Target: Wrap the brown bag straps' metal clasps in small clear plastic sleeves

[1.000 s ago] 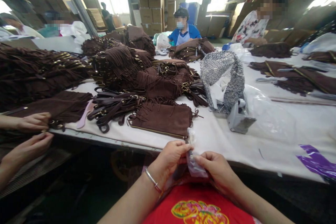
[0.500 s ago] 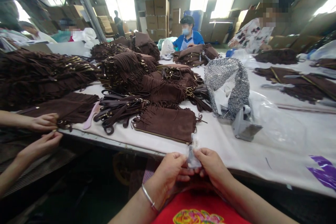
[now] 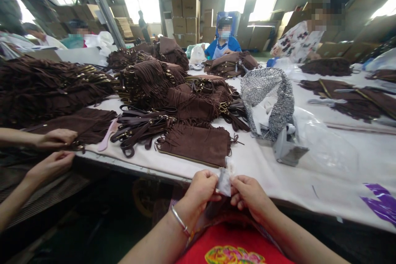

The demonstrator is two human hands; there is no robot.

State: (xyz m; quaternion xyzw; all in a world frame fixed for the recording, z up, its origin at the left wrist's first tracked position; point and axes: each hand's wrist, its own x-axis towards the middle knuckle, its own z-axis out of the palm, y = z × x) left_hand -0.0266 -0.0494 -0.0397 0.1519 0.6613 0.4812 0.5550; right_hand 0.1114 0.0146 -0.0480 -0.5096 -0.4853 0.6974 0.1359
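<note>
A dark brown fringed pouch (image 3: 194, 145) lies flat at the table's front edge, its zipper side toward me. At its near right corner is a small whitish see-through wrapper (image 3: 225, 185). My left hand (image 3: 201, 189) pinches the wrapper's left side between thumb and fingers. With thumb and forefinger together, my right hand (image 3: 247, 194) grips the wrapper's right edge, its other fingers curled beneath. What the wrapper covers is too blurred to make out. Behind the pouch lie a bundle of dark straps with metal clasps (image 3: 139, 126) and a pile of fringed bags (image 3: 192, 101).
A pink comb (image 3: 108, 135) lies left of the straps. Right of the pouch stand a grey sequined bag (image 3: 267, 99) and a grey tape dispenser (image 3: 289, 148). A co-worker's hands (image 3: 57, 148) work at the left table edge. Purple plastic (image 3: 380, 202) lies far right.
My hands have tilted and raised the wrapper slightly, and my left hand has moved up a little. The co-worker's hands on the left have shifted slightly right.
</note>
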